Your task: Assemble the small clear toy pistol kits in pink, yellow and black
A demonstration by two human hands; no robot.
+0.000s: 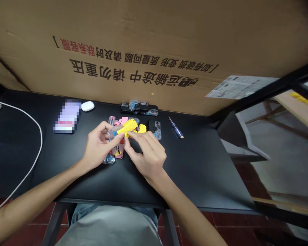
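Observation:
My left hand point(99, 143) is closed around a yellow-and-clear plastic toy piece point(127, 126), its thumb lying along the near side. On the right, my right hand point(147, 150) pinches a small yellow part point(127, 134) with thumb and index finger, against the lower edge of that piece. Whether the two are joined I cannot tell. Beneath and around both hands lies a pile of plastic toy parts: a pink piece with a printed label point(117, 149), clear-and-blue pieces point(109, 159) and another yellow part point(142, 128). The hands partly cover this pile.
Black-and-clear plastic parts point(139, 107) lie at the back, and another point(155, 130) beyond my right hand. A screwdriver point(176, 127) rests to the right. Leftward are a phone point(67, 116), a white earbud case point(87, 106) and a white cable point(41, 136). Cardboard point(133, 41) stands behind the black table point(195, 164).

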